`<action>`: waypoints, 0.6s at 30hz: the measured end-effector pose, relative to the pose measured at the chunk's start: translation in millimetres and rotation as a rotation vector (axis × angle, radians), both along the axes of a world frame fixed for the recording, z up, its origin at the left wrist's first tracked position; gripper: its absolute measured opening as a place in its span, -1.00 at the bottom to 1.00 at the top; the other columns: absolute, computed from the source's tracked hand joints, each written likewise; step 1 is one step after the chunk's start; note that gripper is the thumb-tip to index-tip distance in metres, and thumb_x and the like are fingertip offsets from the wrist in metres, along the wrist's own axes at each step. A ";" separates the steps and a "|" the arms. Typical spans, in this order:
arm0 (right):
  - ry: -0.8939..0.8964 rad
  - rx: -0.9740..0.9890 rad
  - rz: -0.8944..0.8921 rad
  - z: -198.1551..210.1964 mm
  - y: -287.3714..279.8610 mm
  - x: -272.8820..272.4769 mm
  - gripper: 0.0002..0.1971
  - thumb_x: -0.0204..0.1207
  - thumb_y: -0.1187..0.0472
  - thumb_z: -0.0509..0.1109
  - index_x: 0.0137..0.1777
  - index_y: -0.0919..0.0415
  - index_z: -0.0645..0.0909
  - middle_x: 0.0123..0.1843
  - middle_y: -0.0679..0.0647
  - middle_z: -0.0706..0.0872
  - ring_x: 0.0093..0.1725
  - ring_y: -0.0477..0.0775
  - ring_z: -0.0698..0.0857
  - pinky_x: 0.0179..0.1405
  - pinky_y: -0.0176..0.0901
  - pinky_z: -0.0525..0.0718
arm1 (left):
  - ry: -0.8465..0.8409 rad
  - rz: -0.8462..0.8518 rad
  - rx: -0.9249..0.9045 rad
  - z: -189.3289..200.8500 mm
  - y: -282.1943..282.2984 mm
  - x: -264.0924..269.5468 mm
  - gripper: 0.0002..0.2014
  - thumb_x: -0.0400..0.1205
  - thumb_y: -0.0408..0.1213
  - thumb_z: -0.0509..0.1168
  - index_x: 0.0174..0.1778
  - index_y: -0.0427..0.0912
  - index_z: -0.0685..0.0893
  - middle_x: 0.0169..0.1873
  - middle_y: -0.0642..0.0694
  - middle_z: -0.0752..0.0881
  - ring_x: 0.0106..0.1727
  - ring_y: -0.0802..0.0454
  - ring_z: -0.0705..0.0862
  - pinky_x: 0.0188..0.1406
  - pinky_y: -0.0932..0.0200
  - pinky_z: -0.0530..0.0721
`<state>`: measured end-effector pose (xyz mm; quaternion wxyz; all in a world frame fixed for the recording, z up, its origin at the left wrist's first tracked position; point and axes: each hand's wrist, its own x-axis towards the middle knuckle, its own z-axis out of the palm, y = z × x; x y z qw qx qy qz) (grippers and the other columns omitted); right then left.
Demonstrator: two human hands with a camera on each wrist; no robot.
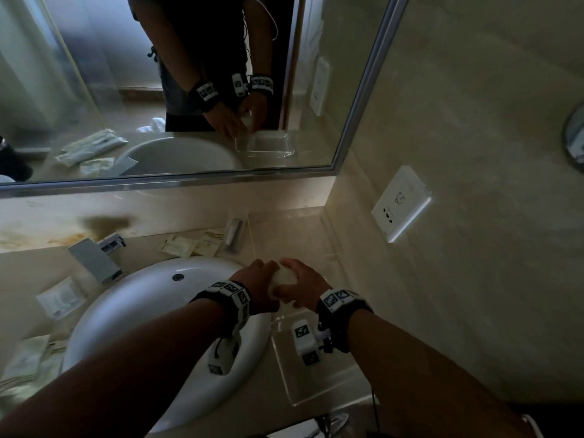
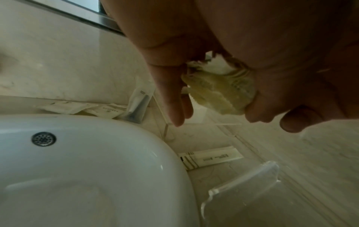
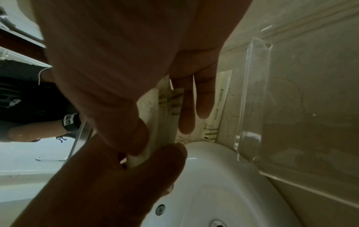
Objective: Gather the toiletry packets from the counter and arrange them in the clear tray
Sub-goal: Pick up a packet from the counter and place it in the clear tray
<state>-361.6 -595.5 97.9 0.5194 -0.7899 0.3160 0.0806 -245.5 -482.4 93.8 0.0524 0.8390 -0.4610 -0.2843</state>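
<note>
Both hands meet over the sink's right rim at the edge of the clear tray. My left hand and right hand together grip a bundle of pale toiletry packets. In the right wrist view my right thumb and fingers pinch the striped packets, and the left hand grips their lower end. The left wrist view shows the crumpled packets beside my left fingers. One long packet lies flat by the tray wall; inside or outside, I cannot tell.
Several more packets and a tube in a wrapper lie behind the white sink. More packets sit left of the faucet and at the counter's left end. A wall with a socket stands close on the right, below the mirror.
</note>
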 end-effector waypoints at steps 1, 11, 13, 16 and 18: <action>0.008 -0.019 0.021 -0.7 -1.6 -1.2 -0.24 0.42 0.09 0.61 0.59 -0.10 0.35 0.25 0.11 0.67 -0.13 0.06 0.78 -0.27 -0.07 0.78 | 0.010 0.015 0.002 -0.7 -0.5 -0.7 -0.09 0.28 0.17 0.47 0.53 0.11 0.24 0.28 -0.09 0.48 0.20 -0.16 0.66 0.13 -0.03 0.71; 0.095 -0.009 0.011 -18.9 -16.3 -13.7 -0.44 0.50 0.28 0.52 0.47 0.06 0.45 0.16 0.20 0.66 -0.17 0.17 0.76 -0.20 0.10 0.80 | 0.013 -0.042 0.099 -4.8 -12.6 -18.6 -0.21 0.31 0.03 0.54 0.42 -0.08 0.38 0.28 -0.15 0.51 0.23 -0.15 0.64 0.15 -0.01 0.70; 0.100 0.006 -0.007 -26.4 -17.2 -20.9 -0.44 0.51 0.33 0.48 0.48 0.03 0.46 0.15 0.18 0.66 -0.17 0.14 0.74 -0.23 0.06 0.78 | 0.016 -0.042 0.099 -10.2 -13.8 -23.1 -0.19 0.30 0.02 0.56 0.44 -0.09 0.40 0.31 -0.14 0.50 0.25 -0.14 0.64 0.19 -0.02 0.69; 0.144 0.030 -0.037 -37.8 -21.1 -34.2 -0.45 0.50 0.38 0.43 0.44 -0.06 0.49 0.17 0.19 0.68 -0.15 0.12 0.72 -0.27 -0.02 0.74 | 0.055 -0.075 0.114 -22.1 -11.5 -29.2 0.02 0.32 0.14 0.55 0.62 -0.05 0.18 0.43 -0.11 0.39 0.39 -0.16 0.55 0.35 -0.05 0.61; 0.200 0.021 -0.017 -46.3 -26.1 -44.9 -0.43 0.49 0.39 0.42 0.45 -0.07 0.50 0.22 0.19 0.65 -0.07 0.15 0.72 -0.22 0.01 0.75 | 0.078 -0.102 0.131 -26.9 -6.6 -31.6 0.10 0.34 0.20 0.52 0.68 0.00 0.02 0.51 -0.10 0.31 0.47 -0.17 0.49 0.42 -0.05 0.56</action>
